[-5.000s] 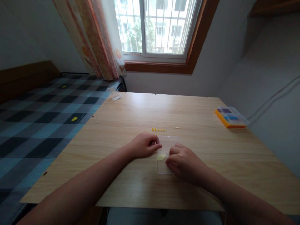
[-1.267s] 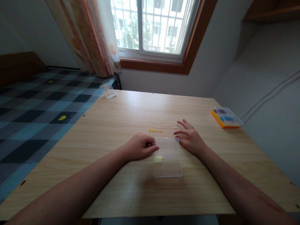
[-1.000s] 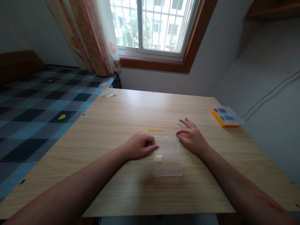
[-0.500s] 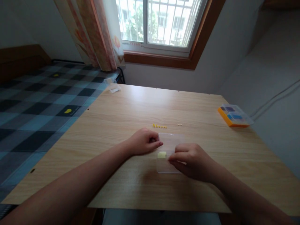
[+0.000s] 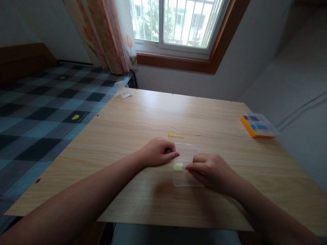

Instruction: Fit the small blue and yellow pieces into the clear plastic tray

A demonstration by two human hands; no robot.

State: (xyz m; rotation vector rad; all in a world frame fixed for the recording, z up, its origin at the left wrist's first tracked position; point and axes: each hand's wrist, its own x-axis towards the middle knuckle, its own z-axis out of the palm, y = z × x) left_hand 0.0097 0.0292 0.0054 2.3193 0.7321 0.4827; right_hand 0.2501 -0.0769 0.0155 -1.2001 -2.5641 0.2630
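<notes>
A shallow clear plastic box (image 5: 187, 185) lies on the table in front of me. My left hand (image 5: 161, 151) grips its left edge, thumb over the rim and fingers curled. Inside, against the left wall, sits a pale yellow block (image 5: 178, 167). My right hand (image 5: 208, 169) reaches over the right side with thumb and fingertips pinched together just right of that block. Tiny pale bits show by the fingertips; whatever is in the pinch is too small to name. Beyond the box stand a row of small yellow pieces (image 5: 175, 136) and a few tiny whitish pieces (image 5: 198, 134).
An orange case with a clear lid (image 5: 258, 126) rests at the table's right edge. At the far left corner stands an open clear container (image 5: 124, 91). A bed with a checked cover (image 5: 51, 105) adjoins the wooden table (image 5: 143, 115) on the left.
My right fingertips have shifted slightly within the box, and tiny pale bits now show beneath them. My left hand keeps its hold. The whole view has shifted a little.
</notes>
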